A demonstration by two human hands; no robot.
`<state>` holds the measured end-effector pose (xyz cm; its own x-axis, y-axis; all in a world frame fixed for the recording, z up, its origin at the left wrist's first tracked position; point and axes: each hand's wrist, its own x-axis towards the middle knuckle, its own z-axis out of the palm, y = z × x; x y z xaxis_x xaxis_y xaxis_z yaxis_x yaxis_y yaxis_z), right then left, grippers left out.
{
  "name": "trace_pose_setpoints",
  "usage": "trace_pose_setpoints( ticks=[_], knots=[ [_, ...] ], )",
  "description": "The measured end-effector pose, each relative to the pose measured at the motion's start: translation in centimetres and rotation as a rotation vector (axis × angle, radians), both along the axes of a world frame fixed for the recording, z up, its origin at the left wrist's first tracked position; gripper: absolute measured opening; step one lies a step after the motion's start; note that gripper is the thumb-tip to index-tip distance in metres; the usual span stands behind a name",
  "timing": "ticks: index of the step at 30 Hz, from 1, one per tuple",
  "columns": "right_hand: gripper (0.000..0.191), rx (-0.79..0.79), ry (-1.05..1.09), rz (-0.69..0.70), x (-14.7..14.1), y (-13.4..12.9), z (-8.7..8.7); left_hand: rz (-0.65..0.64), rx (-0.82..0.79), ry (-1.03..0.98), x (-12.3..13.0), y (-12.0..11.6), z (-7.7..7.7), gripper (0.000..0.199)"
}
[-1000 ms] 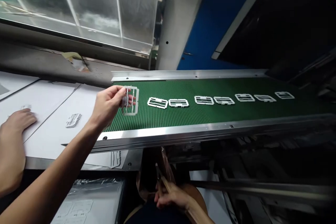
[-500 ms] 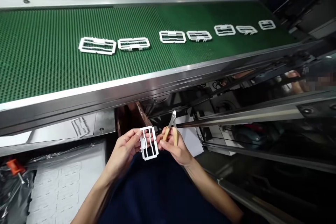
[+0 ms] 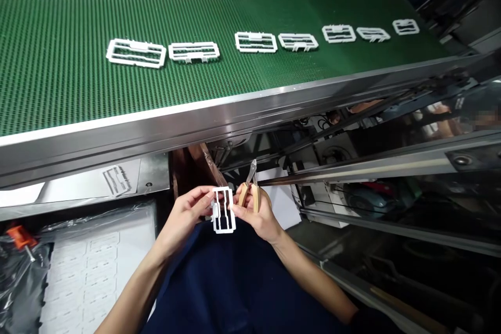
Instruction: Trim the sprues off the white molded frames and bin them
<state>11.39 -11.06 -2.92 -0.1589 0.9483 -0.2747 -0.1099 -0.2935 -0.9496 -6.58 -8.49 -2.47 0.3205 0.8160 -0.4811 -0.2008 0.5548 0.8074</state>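
Below the belt's near edge, my left hand [image 3: 190, 214] pinches a white plastic frame [image 3: 224, 230] by its left side, between thumb and fingers. The frame is held upright, with slots and long bars running through it. My right hand [image 3: 263, 220] is closed around side cutters [image 3: 255, 199] with yellowish handles. Their metal jaws point up and away from the frame. The right thumb tip rests at the frame's right edge. Some right fingers are hidden behind the frame and handles.
Several similar white frames [image 3: 255, 42] lie in a row on the green conveyor belt [image 3: 188, 81]. A metal rail [image 3: 227, 115] edges it. At lower left are a tray [image 3: 133, 235] with moulded pockets, black plastic and an orange-handled tool [image 3: 21, 238]. Metal bars [image 3: 376, 173] stand at right.
My right thumb has come onto the frame's right edge. The frame has turned slightly straighter, and the cutters have shifted a little left. The belt sits higher in view.
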Motion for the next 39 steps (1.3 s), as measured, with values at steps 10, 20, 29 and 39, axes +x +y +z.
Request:
trace_pose_setpoints(
  ticks=[10, 20, 29, 39],
  knots=[
    [0.029, -0.01, -0.001, 0.022, -0.1, -0.9, -0.2, -0.119, 0.116, 0.269, -1.2, 1.6, 2.1, 0.022],
    [0.023, 0.111, -0.412, 0.201, -0.8, -2.5, 1.2, -0.436, 0.237, 0.265, -1.1, 1.9, 0.6, 0.021],
    [0.024, 0.136, -0.545, 0.399, -1.3, -4.5, 1.2, -0.517, 0.329, 0.356, -1.5, -0.3, -0.5, 0.02],
    [0.03, 0.292, -1.03, 0.715, 5.0, 0.1, 5.0, -0.605, 0.395, 0.383, -1.6, -0.1, -0.1, 0.023]
  ],
)
